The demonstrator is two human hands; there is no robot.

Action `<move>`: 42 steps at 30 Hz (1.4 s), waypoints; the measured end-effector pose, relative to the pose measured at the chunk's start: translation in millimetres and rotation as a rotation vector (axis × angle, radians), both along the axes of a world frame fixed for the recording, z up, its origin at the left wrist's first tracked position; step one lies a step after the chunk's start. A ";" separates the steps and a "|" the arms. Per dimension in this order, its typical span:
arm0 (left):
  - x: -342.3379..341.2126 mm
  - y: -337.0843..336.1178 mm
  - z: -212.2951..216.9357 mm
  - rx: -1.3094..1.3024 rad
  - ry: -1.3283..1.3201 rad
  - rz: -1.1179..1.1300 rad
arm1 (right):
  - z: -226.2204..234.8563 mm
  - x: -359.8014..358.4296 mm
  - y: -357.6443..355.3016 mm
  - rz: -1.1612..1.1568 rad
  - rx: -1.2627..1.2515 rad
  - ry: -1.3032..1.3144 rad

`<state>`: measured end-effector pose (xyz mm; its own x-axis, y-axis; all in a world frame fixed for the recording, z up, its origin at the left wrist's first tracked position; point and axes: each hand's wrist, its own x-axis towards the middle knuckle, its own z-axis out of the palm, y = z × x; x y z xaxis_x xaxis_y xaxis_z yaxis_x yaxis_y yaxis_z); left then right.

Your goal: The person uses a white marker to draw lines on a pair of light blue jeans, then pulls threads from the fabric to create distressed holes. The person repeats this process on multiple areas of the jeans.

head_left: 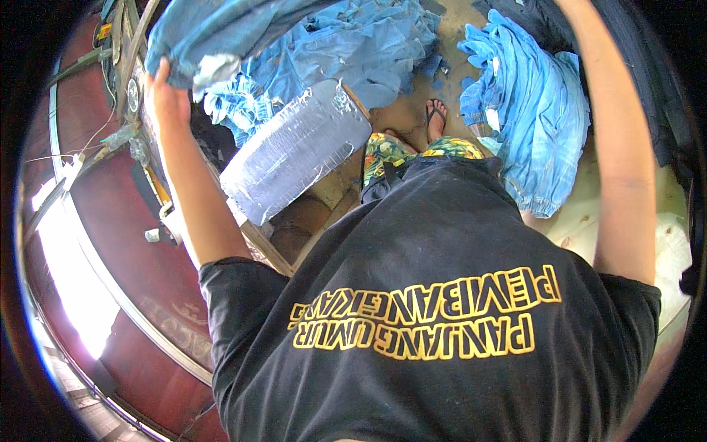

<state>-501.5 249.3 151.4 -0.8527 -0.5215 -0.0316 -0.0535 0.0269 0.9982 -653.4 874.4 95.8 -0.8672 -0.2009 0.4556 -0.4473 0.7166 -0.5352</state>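
Gripping blue cloth [213, 33], far left, is the left hand [170, 104]; I cannot tell the right hand's hold.

Creased blue denim cloth [213, 31] is held at upper left.

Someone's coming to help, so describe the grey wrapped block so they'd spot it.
Start at the black shirt, then look up and left, beside the left forearm. The grey wrapped block sits there, below the blue denim; its shiny, crinkled covering sets it apart from that cloth.
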 end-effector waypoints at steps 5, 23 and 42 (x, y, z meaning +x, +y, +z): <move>111.6 -49.9 -107.0 -0.220 -0.305 0.085 | -96.9 108.2 -24.6 0.161 -0.150 -0.340; 167.0 -26.8 -211.5 -0.976 -0.326 0.183 | -127.9 360.3 -13.4 -0.200 -0.053 -0.718; 167.5 -38.1 -224.4 -0.746 -0.269 0.148 | -122.9 405.0 -45.6 -0.203 -0.053 -0.996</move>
